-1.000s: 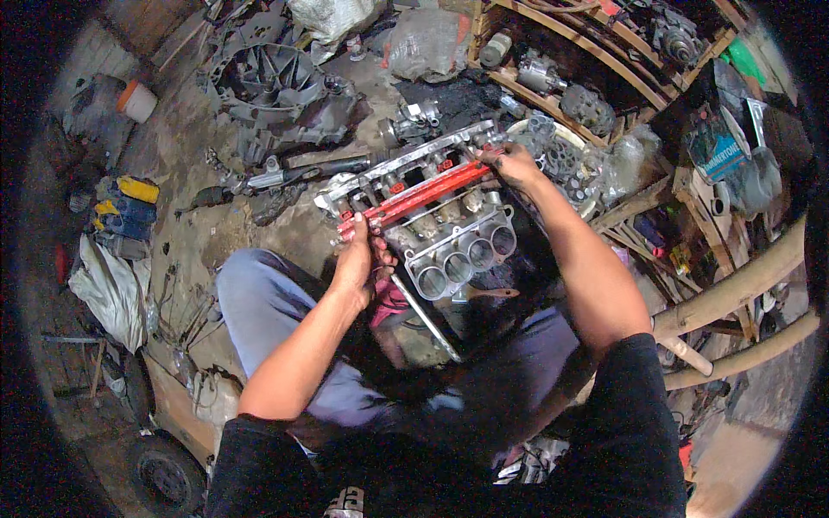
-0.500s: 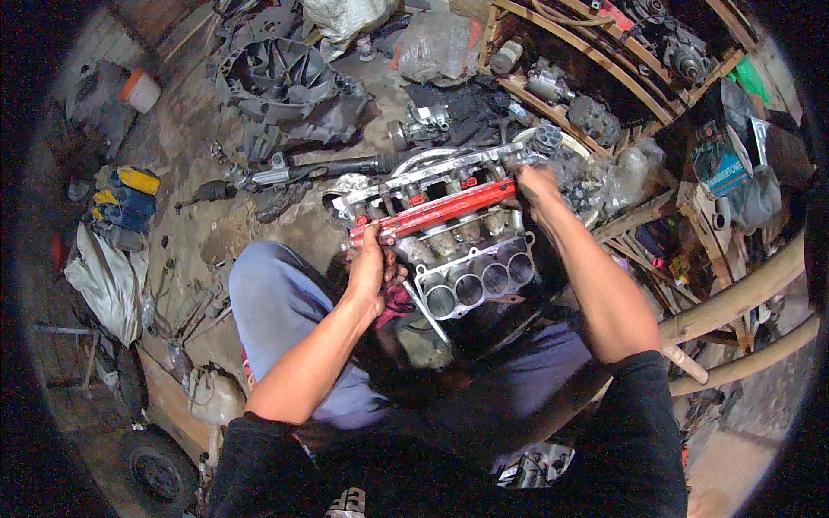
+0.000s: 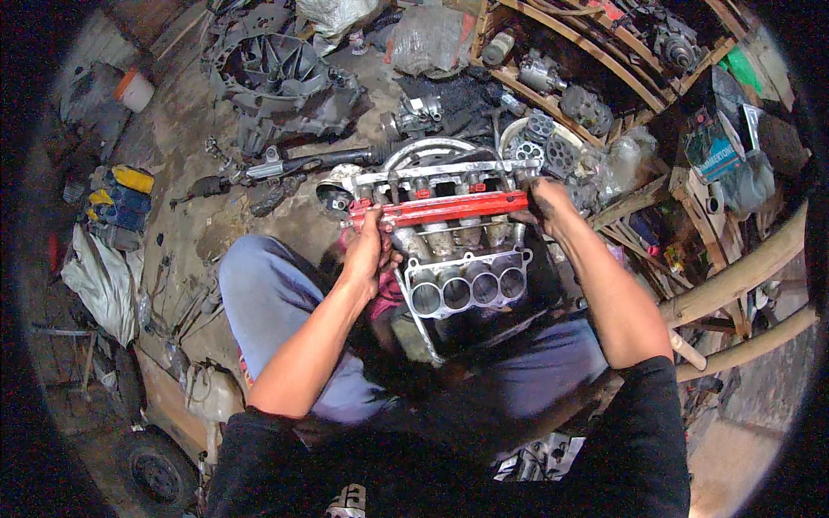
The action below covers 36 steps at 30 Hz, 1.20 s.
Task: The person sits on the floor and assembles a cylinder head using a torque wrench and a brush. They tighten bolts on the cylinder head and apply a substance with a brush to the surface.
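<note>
I hold a metal intake manifold [image 3: 471, 235] above my lap by its two ends. A red fuel rail [image 3: 458, 208] runs across it, with small red connectors along its far side. Its near flange, with several round openings in a row, points toward me. My left hand [image 3: 366, 257] is closed round the left end, thumb on top by the rail. My right hand [image 3: 555, 207] grips the right end just past the rail; its fingertips are partly hidden. A thin metal rod [image 3: 420, 321] slants down below the manifold's left side, beside a pink cloth [image 3: 388, 293].
Beyond the manifold lie a large bell housing [image 3: 275, 69], a shaft [image 3: 311, 166] and a round tub of metal parts [image 3: 553, 142]. Wooden shelving [image 3: 596, 39] with parts stands far right. Curved wooden poles [image 3: 734, 281] reach in from the right. A tyre [image 3: 155, 466] lies lower left.
The manifold has turned from tilting up at the right to nearly level. My right hand has come down with its end, and my left has risen slightly. Both grips stay closed.
</note>
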Motion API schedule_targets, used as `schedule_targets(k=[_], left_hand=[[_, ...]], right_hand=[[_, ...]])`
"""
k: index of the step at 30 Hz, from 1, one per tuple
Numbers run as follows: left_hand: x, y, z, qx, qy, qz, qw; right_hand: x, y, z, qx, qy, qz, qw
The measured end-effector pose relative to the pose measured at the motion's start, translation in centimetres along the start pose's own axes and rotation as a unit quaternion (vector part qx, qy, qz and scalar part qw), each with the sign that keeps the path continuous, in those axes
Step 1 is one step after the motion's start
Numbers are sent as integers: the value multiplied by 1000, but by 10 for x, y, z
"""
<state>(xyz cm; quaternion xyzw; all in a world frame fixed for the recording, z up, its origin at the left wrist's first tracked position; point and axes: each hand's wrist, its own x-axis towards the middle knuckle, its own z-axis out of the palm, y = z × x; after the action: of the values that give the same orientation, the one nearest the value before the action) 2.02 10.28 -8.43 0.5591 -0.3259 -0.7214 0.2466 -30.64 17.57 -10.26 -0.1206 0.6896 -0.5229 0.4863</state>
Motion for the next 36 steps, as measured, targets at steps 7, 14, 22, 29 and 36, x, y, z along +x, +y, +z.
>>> schedule_targets(k=[7, 14, 22, 29, 36], left_hand=[[-6, 2, 0, 19, -30, -15, 999], [0, -9, -6, 26, -35, 42, 998], [-2, -11, -12, 46, -46, 43, 997], [-4, -17, -17, 71, -87, 25, 993], [-11, -21, -20, 47, -114, 27, 992]], right_hand=[[-9, 5, -14, -62, -42, 17, 997], [-52, -37, -25, -564, 6, -156, 811], [-133, 18, -2, -641, -338, -60, 686], [-124, 128, -18, -614, -408, -58, 673], [-147, 119, 0, -675, -325, -20, 662]])
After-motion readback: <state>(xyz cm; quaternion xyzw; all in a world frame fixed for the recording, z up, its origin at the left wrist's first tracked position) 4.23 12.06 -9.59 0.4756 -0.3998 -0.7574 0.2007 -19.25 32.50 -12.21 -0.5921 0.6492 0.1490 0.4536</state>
